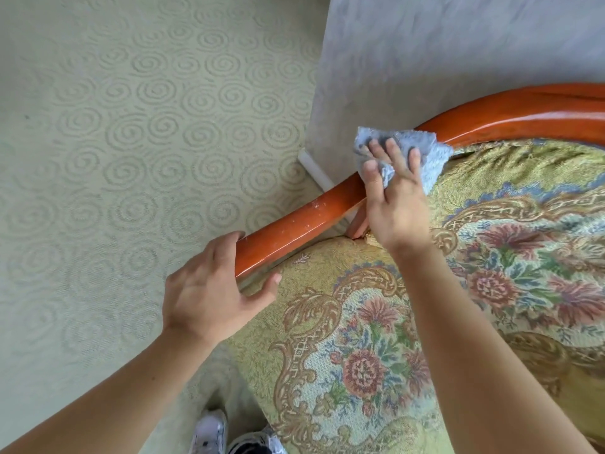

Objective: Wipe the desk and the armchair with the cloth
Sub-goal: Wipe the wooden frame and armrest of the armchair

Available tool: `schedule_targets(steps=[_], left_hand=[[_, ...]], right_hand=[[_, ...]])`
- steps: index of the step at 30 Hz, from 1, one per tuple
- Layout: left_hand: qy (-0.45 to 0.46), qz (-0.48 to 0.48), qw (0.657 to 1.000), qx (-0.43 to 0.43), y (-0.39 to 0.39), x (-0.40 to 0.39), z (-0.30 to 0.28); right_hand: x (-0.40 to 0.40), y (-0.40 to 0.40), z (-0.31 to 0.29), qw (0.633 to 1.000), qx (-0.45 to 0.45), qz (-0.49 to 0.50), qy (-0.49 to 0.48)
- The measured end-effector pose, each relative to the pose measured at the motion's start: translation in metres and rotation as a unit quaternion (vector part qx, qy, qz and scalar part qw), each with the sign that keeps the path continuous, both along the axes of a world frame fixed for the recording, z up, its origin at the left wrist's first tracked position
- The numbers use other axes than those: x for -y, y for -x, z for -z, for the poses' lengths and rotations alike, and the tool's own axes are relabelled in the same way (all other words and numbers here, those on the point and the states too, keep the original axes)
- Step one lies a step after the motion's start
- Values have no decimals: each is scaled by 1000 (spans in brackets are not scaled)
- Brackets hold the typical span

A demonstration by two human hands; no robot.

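The armchair fills the lower right of the frame, its seat covered in yellow-green cloth with red and blue flowers and brown scrollwork. Its orange-red wooden armrest runs from the lower middle of the frame up and to the right, curving along the top right edge.

The right hand lies in the upper middle of the frame, fingers spread and nearly straight, pressing a grey-blue cloth flat onto the armrest where the wood begins to curve. The cloth is bunched under the palm and sticks out beyond the fingertips and to the right, touching the padded back of the chair.

The left hand sits at the near end of the armrest, left of centre. Its fingers curl over the far side of the wood and the thumb reaches along the near side, just above the seat; the hold looks loose, though how firmly it grips is hard to tell from this angle.

A pale green carpet with a raised spiral pattern covers the left half of the frame. A grey wall with a white skirting board stands at the upper right, just behind the armrest. At the bottom edge, a white and black shoe shows on the carpet beside the seat.
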State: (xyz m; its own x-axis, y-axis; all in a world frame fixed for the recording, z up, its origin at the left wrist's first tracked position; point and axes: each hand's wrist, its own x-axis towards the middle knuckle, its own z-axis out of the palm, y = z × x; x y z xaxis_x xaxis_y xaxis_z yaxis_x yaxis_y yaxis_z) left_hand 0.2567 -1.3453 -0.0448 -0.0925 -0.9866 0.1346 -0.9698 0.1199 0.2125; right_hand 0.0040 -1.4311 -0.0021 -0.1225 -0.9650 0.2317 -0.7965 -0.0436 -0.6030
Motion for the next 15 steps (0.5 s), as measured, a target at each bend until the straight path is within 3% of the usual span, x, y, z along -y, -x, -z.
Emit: schedule_targets(steps=[7,9,12,15], left_hand=[[-10,1,1000,-20,3,-1,-5],[-14,4,1000,-22,2,-1,-5],[-12,15,1000,-12,1,0,-7],[-11,20,1000,-8,0,0,-8]], right_hand=[[-72,-77,20,983,156,-49,-89],[-75,-76,18,984,137,-67,-90],[-56,-54,8,992,9,-96,-84],[-30,-42,-5,996,19,-20,-80]])
